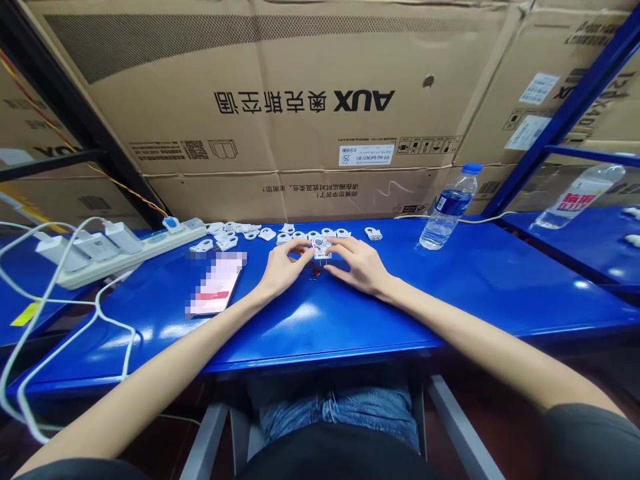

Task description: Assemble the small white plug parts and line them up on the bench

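Observation:
Between my two hands is a small white plastic part (320, 248) with a round opening and what look like metal prongs on its near side. My left hand (284, 265) closes its fingertips on the left side of it. From the right, my right hand (361, 265) grips the same part with thumb and fingers. A tiny red piece (316, 272) shows just below it, too small to name. Behind my hands, several similar white parts (299, 235) stand in a row. More white parts (227, 241) lie in a loose group to the left.
A phone (213, 293) lies on the blue table (320, 333) left of my hands. Farther left, a power strip (145, 250) carries chargers and white cables (97, 303). A water bottle (447, 210) stands at the right. Large cardboard (300, 140) backs the table.

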`<state>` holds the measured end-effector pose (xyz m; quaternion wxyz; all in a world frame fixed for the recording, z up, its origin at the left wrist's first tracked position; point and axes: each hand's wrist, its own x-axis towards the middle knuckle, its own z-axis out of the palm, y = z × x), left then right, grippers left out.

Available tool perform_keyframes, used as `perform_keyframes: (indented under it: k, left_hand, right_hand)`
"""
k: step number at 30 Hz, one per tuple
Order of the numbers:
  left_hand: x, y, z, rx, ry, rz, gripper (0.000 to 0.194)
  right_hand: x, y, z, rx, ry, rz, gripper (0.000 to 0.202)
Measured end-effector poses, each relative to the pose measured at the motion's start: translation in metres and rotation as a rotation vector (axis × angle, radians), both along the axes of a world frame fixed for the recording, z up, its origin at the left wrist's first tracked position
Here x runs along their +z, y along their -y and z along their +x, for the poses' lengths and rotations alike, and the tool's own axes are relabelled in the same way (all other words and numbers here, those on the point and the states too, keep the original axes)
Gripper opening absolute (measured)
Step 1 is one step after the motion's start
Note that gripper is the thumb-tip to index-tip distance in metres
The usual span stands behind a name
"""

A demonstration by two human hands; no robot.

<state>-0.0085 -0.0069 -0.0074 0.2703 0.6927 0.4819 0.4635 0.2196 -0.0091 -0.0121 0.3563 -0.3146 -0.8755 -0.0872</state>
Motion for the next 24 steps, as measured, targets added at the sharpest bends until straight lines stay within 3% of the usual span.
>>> perform_keyframes:
  k: [6,12,24]
  left_hand:
    - [0.004,0.004,0.002,0.023,-0.141,0.078,0.027]
    - [0.005,0.010,0.001,-0.153,-0.478,0.277,0.015]
    - [0.005,0.012,0.001,-0.233,-0.572,0.315,0.019]
  right_hand:
    - [0.002,-0.012,0.006,-0.083,-0.015,-0.044,0.027]
    - [0.005,-0.044,0.036,-0.252,-0.071,-0.132,0.027]
    - [-0.010,-0.078,0.072,-0.354,-0.010,-0.296,0.029]
